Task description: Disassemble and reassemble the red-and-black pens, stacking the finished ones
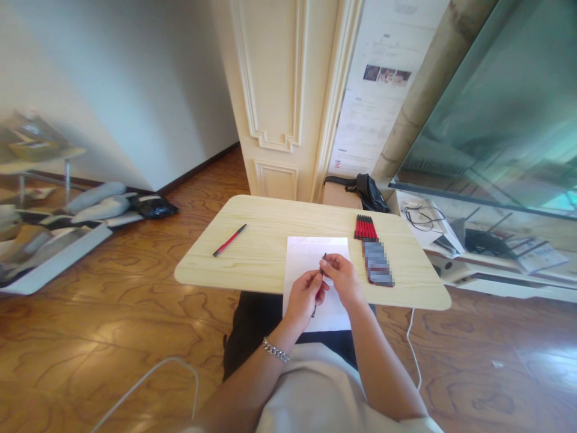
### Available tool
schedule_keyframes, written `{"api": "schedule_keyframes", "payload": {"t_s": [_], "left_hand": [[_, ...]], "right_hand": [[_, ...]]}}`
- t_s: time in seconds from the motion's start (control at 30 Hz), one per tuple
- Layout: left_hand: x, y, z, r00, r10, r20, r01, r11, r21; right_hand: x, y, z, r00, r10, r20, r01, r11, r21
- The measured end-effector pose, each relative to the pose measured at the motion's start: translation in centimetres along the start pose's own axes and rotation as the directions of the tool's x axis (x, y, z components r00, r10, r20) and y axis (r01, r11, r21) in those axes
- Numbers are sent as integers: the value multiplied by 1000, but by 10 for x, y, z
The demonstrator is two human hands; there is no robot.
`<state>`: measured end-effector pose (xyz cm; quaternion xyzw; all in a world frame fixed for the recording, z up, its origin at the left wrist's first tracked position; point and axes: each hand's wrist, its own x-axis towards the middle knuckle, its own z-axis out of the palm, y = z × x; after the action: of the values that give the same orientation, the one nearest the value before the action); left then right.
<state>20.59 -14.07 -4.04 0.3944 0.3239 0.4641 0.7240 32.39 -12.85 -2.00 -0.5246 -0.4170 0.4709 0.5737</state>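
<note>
Above a white sheet of paper (pixel 311 252), my two hands meet around a thin pen (pixel 314 311) held at a slant. My left hand (pixel 306 291) is closed round its lower part, and the pen's dark end sticks out below the fingers. With thumb and fingers, my right hand (pixel 339 273) pinches the upper part near the dark tip. The fingers hide most of the pen's middle. A red and black pen (pixel 229 240) lies alone on the left of the small table (pixel 265 213). Several more red pens (pixel 365 227) lie side by side at the right.
A blurred-out flat object (pixel 377 262), perhaps a phone, lies right of the paper. The paper hangs over the table's near edge above my lap. Behind stand a cream panelled door (pixel 274 78) and a black bag (pixel 372 192). White cables (pixel 411 343) run down to the wooden floor.
</note>
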Motion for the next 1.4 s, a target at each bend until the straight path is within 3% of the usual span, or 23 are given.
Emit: {"api": "schedule_keyframes", "payload": {"t_s": [0.37,0.6,0.67,0.73,0.87,0.97,1.03,1.13,1.27,1.4], "left_hand": [[0,4,-3,1000,-17,-10,17,1000,3],[-4,5,-11,999,-43,-26,44,999,27],[-5,5,-14,998,-48,-38,49,999,14],[-5,6,-16,997,-46,-57,46,999,-8],[-5,7,-19,995,-33,-94,29,999,-37],[-5,8,-20,995,-29,-96,24,999,-49],[-5,9,-20,995,-29,-100,23,998,-59],[-5,10,-19,994,-22,-111,14,997,-76],[-2,9,-16,993,-25,-119,13,995,-99],[-2,6,-11,993,-33,-112,23,995,-95]], "right_hand": [[16,-14,-6,998,67,4,-67,994,89],[46,-32,-13,994,-23,-105,38,990,140],[57,-28,-14,989,-51,-142,56,998,28],[62,-18,-10,992,-57,-117,31,976,-216],[59,6,6,995,-84,-53,26,734,-679],[54,14,17,991,-122,-53,26,566,-824],[52,14,21,992,-118,-37,29,516,-856],[50,8,18,992,-124,-36,40,563,-826],[35,0,9,986,-155,-57,90,794,-601],[16,-3,5,988,-105,114,144,897,-418]]}}
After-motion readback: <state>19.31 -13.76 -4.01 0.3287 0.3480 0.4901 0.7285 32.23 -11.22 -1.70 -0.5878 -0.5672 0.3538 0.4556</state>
